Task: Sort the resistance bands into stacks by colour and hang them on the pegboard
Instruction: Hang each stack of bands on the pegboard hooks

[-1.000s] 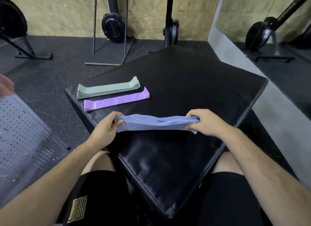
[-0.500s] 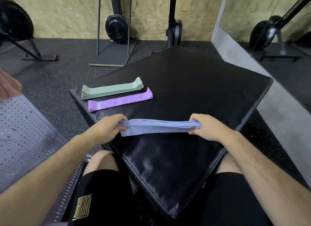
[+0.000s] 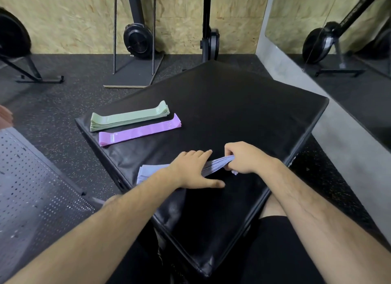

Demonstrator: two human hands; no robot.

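Black padded vinyl covers the low box [image 3: 232, 114] that sits over the person's knees, its near corner pointing down between the legs of their black shorts [image 3: 275, 245]. On its near left part lies the blue-lilac stack of bands [image 3: 148, 171]. The left hand [image 3: 194, 169] rests flat on the middle of it, fingers straight and spread, thumb out on the vinyl. The right hand [image 3: 247, 156] grips the stack's right end, fingers curled round it and lifting it a little off the pad. To the left, on the speckled rubber floor [image 3: 63, 106], lies the grey pegboard [image 3: 31, 188] (only part of it is in view). Farther up the pad, the purple stack [image 3: 137, 133] lies flat with the green stack [image 3: 127, 118] just beside it, both well apart from the hands. Beyond stand black exercise machines [image 3: 137, 40] against a chipboard wall [image 3: 74, 19], with a mirror [image 3: 338, 30] at right.
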